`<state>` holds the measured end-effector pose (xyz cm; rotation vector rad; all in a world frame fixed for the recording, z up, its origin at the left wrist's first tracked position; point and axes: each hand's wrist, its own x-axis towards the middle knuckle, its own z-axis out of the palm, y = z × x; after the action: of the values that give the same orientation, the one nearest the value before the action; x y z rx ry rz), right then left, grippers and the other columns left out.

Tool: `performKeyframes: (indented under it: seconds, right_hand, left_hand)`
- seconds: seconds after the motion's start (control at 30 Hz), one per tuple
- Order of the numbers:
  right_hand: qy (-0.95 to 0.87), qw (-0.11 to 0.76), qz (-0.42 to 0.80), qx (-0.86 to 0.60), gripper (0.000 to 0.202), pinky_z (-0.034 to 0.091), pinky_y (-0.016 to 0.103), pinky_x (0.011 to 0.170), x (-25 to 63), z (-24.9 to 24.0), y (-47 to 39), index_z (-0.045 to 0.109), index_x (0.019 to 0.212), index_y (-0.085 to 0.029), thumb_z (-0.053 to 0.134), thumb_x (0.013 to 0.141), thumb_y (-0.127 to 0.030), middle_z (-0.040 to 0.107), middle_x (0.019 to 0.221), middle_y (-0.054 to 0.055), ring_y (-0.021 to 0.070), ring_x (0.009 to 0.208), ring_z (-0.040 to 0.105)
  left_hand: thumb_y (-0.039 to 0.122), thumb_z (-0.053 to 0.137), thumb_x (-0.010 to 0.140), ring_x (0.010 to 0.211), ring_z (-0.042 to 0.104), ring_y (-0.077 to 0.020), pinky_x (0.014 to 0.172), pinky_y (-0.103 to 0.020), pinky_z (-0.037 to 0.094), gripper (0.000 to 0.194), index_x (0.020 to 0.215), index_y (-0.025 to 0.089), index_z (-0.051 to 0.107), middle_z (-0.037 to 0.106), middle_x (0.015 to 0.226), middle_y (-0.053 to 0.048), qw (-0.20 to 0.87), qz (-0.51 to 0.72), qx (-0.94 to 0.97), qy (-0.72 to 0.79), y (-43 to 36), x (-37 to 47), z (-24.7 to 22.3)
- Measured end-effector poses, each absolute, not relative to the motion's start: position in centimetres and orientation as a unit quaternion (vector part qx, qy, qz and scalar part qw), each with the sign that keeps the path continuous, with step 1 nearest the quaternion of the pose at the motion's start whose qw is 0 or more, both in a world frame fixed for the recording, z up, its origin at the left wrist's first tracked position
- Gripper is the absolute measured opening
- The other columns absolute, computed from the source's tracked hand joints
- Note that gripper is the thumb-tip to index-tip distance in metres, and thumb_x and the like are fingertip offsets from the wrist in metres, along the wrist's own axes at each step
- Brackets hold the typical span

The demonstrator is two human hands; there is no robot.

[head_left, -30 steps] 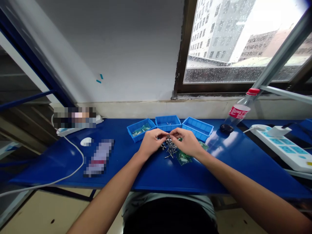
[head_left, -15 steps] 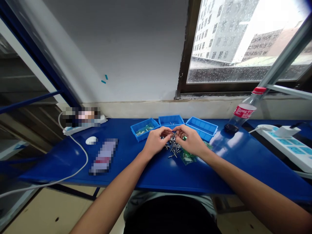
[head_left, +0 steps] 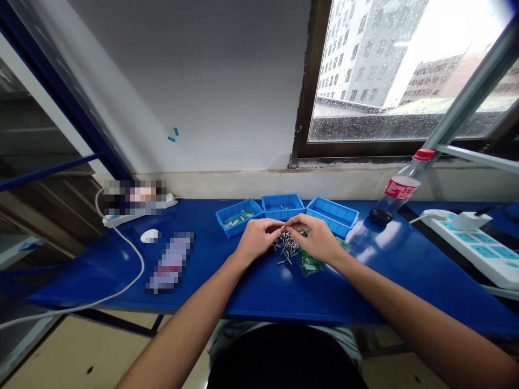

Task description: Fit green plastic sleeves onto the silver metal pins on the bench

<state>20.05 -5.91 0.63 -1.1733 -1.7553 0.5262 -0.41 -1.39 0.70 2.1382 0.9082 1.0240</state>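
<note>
My left hand and my right hand meet at the fingertips above a pile of metal screws. Both are closed in a pinch around something small near the thumbs; the fingers mostly hide it. Beside the pile, under my right hand, lies a green-tinted plastic bag with small pieces inside. Behind my hands stand a left blue bin holding a similar bag, a middle blue bin with a few small metal pieces, and a right blue bin.
A cola bottle with a little dark liquid stands at the back right, near a white power strip. On the left lie a blurred-out flat object, a white mouse-like object and a white cable. The wall and window rise behind the blue table.
My fingertips have come closer together and sit slightly lower, over the near side of the middle bin. The whole view has shifted a little. The pile and bins look the same.
</note>
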Motion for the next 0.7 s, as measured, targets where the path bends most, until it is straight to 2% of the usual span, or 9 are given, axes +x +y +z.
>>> performKeyframes:
  seconds: [0.2, 0.5, 0.6, 0.7]
  right_hand:
    - [-0.702, 0.452, 0.246, -0.494, 0.01, 0.063, 0.037, 0.078, 19.8, 1.0, -6.1, 0.072, 0.094, -0.022, 0.071, 0.091, -0.031, 0.079, 0.089, 0.005, 0.0218, 0.082, 0.077]
    - [-0.72, 0.429, 0.254, -0.483, 0.016, 0.06, 0.032, 0.07, 20.2, 0.5, -5.8, 0.07, 0.099, -0.022, 0.069, 0.083, -0.02, 0.076, 0.089, 0.003, 0.0175, 0.074, 0.071]
    - [-0.733, 0.43, 0.204, -0.485, 0.019, 0.058, 0.032, 0.069, 20.2, 0.6, -5.7, 0.073, 0.1, -0.022, 0.066, 0.083, -0.016, 0.074, 0.088, 0.003, 0.0176, 0.075, 0.069]
    - [-0.734, 0.45, 0.161, -0.481, 0.016, 0.057, 0.033, 0.07, 20.3, 0.8, -5.7, 0.075, 0.1, -0.021, 0.066, 0.088, -0.019, 0.072, 0.089, 0.005, 0.0182, 0.075, 0.068]
  left_hand:
    - [0.016, 0.077, 0.084, 0.074, 0.074, -0.0169, 0.071, -0.026, 0.058, 0.013, 0.095, 0.019, 0.083, 0.081, 0.086, -0.003, 0.258, 0.392, 0.818, 0.332, -1.3, -0.5, 0.5]
    - [0.015, 0.072, 0.087, 0.085, 0.079, -0.0171, 0.084, -0.029, 0.064, 0.027, 0.113, 0.019, 0.076, 0.082, 0.099, -0.004, 0.32, 0.398, 0.804, 0.305, -1.3, -0.4, 0.4]
    - [0.019, 0.073, 0.089, 0.084, 0.078, -0.0174, 0.082, -0.029, 0.064, 0.024, 0.112, 0.018, 0.077, 0.082, 0.097, -0.005, 0.317, 0.399, 0.799, 0.319, -1.6, -0.3, 0.8]
    - [0.03, 0.071, 0.094, 0.082, 0.078, -0.0186, 0.078, -0.029, 0.062, 0.02, 0.108, 0.018, 0.079, 0.083, 0.096, -0.005, 0.3, 0.395, 0.798, 0.343, -1.9, -0.3, 1.4]
